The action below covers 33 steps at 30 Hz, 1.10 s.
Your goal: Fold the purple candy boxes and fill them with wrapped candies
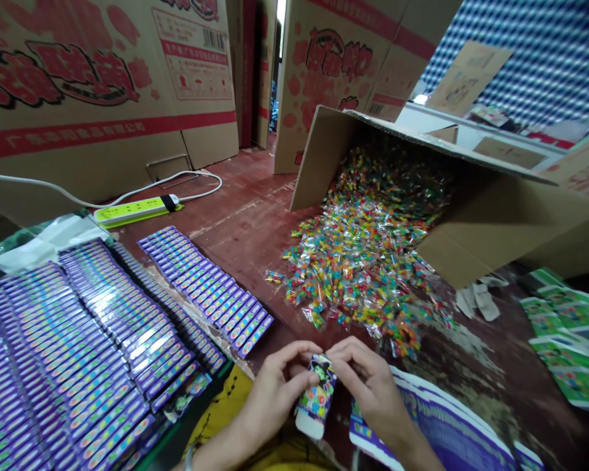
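My left hand (287, 383) is closed around a small printed candy box (319, 399), its thumb across the front. A white flap hangs from the box's lower end. My right hand (366, 376) pinches the upper right edge of that same box. Beneath my right wrist lies a fanned stack of flat purple-and-white cartons (451, 418). Just beyond both hands, a heap of small clear packets of coloured candy (358, 261) spills out of a cardboard box (500, 222) tipped on its side.
Rows of purple candy boxes (93, 333) fill a tray at left, beside another row (206, 288) on the red table (235, 196). A yellow-green power strip (135, 210) with a white cable lies behind. Green printed packs (569, 347) and gloves (478, 299) lie right; large cartons (103, 85) stand behind.
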### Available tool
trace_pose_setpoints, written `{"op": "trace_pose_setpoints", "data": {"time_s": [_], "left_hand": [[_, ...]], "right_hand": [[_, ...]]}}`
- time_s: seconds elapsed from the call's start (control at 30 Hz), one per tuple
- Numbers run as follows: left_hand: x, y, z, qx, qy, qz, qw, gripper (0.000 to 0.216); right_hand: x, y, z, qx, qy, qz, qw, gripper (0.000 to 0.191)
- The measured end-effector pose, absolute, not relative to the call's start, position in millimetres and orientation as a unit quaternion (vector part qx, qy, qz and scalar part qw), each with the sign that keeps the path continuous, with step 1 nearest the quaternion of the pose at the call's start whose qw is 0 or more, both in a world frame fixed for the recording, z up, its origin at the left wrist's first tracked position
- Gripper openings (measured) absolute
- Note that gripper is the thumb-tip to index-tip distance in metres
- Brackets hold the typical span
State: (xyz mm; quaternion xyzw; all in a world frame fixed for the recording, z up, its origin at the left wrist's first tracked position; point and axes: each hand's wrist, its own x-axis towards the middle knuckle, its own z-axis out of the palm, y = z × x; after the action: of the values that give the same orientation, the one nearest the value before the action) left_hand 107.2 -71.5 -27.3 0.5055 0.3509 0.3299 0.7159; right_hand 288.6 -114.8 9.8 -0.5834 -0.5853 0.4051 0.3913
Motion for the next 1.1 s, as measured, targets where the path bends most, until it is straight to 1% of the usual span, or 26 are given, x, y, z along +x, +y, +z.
{"op": "trace_pose_setpoints", "data": {"time_s": [0.03,0.07,0.1,0.13,0.17,0.2,0.23,0.3,0.33,0.4,0.43,0.5,0.57,0.63,0.7,0.8,0.83,0.93,1.0,1.1], "left_hand": [[107.6,-70.7,-27.8,0.488,0.345,0.34,0.726,0.026],[108.4,-70.0,-28.8,0.467,0.338,0.352,0.738,0.027],[109.3,-69.4,-30.2,0.445,0.332,0.361,0.749,0.028],[110.3,-69.1,-32.1,0.425,0.33,0.367,0.759,0.028],[111.1,-69.3,-34.4,0.413,0.331,0.367,0.765,0.029],[111.5,-69.9,-37.0,0.412,0.337,0.361,0.766,0.031],[111.4,-71.0,-40.0,0.419,0.343,0.351,0.764,0.036],[109.2,-74.2,-45.8,0.438,0.35,0.319,0.765,0.04],[106.9,-76.1,-48.1,0.439,0.349,0.299,0.772,0.038],[100.7,-79.2,-50.0,0.421,0.345,0.249,0.801,0.033],[97.1,-80.2,-49.3,0.408,0.342,0.224,0.817,0.035],[90.0,-80.5,-45.5,0.392,0.333,0.182,0.838,0.044],[84.2,-79.0,-41.2,0.391,0.318,0.165,0.848,0.049],[80.6,-76.4,-40.3,0.404,0.312,0.178,0.841,0.043],[79.7,-74.0,-44.3,0.433,0.324,0.216,0.813,0.034],[83.1,-71.5,-53.7,0.475,0.351,0.252,0.767,0.029],[85.2,-71.0,-55.5,0.486,0.356,0.256,0.756,0.029],[92.1,-70.5,-53.5,0.51,0.361,0.268,0.733,0.028],[96.0,-70.7,-47.6,0.519,0.354,0.281,0.725,0.027],[99.4,-71.4,-38.3,0.516,0.338,0.301,0.728,0.026]], "right_hand": [[287.9,-119.3,11.2,-0.579,-0.596,0.412,0.375,0.01],[288.3,-123.0,11.7,-0.579,-0.601,0.421,0.355,0.03],[289.7,-125.4,11.2,-0.582,-0.604,0.429,0.335,0.054],[292.3,-126.0,9.6,-0.586,-0.604,0.436,0.32,0.072],[295.7,-124.5,7.1,-0.592,-0.599,0.439,0.314,0.079],[299.6,-120.6,3.8,-0.601,-0.59,0.434,0.318,0.074],[303.4,-114.6,-0.2,-0.616,-0.584,0.412,0.331,0.062],[308.5,-97.4,-9.1,-0.649,-0.601,0.312,0.345,0.031],[308.8,-87.4,-13.5,-0.658,-0.629,0.244,0.333,0.022],[303.8,-67.6,-21.1,-0.649,-0.684,0.158,0.294,0.015],[299.1,-58.7,-24.3,-0.641,-0.701,0.138,0.281,0.016],[288.8,-43.8,-29.2,-0.631,-0.714,0.124,0.277,0.019],[282.3,-33.2,-32.0,-0.628,-0.719,0.107,0.279,0.013],[283.6,-27.1,-31.2,-0.628,-0.717,0.096,0.287,0.007],[291.9,-26.4,-24.7,-0.636,-0.704,0.085,0.304,0.014],[307.0,-36.8,-3.8,-0.665,-0.659,0.072,0.345,0.019],[309.9,-42.7,4.5,-0.676,-0.635,0.088,0.364,0.02],[309.1,-61.7,24.7,-0.684,-0.573,0.192,0.41,0.021],[303.3,-71.0,30.0,-0.674,-0.574,0.233,0.401,0.02],[295.1,-76.6,27.8,-0.667,-0.608,0.227,0.366,0.017]]}}
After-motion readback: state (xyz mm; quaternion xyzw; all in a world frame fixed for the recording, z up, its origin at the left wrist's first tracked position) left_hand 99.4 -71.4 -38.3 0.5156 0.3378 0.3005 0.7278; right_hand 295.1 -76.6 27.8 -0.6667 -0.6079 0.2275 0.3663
